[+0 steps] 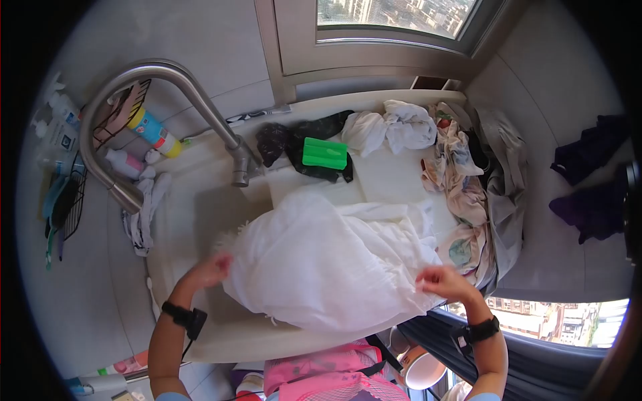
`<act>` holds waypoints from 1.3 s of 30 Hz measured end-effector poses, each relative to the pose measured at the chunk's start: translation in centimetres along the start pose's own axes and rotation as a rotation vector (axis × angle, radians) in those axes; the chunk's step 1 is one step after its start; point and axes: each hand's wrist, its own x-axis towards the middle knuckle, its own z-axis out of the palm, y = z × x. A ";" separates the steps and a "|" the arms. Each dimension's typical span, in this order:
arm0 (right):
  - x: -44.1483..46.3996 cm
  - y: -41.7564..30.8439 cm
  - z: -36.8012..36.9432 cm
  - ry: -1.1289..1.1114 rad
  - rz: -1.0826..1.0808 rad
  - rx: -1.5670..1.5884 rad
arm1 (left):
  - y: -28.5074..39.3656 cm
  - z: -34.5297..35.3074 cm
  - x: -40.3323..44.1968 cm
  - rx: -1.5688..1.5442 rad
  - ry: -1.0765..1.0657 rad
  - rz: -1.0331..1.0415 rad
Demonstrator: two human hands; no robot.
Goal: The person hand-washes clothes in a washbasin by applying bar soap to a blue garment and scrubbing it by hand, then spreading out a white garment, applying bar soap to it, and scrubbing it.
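Note:
A large white cloth (314, 260) billows over the front of the sink, its fringed edge showing on the left. My left hand (215, 269) is closed on its left edge, slightly blurred. At the opposite edge, my right hand (443, 282) pinches the cloth with bent fingers. Behind the cloth, a green soap-like block (325, 154) rests on dark wet fabric (287, 144). Bunched white laundry (401, 127) lies to the right of that block, and patterned garments (465, 194) are heaped along the right side.
A tall curved faucet (167, 70) arches over the left of the white sink (200, 351). Bottles (154, 130) and brushes (63, 204) crowd a wire rack on the left wall. Grey fabric (505, 187) hangs at the right rim. Below are a pink mesh bag (321, 367) and a bucket (422, 367).

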 end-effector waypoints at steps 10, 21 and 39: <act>10.4 -6.0 2.1 -0.053 0.002 -0.163 | 5.8 3.5 10.5 0.189 -0.122 0.059; 3.4 -14.7 -6.6 0.137 -0.227 0.112 | 10.4 -6.0 -3.1 -0.580 0.094 0.188; 0.0 1.4 1.9 0.768 -0.274 -0.598 | -3.4 1.0 1.7 0.186 0.223 0.044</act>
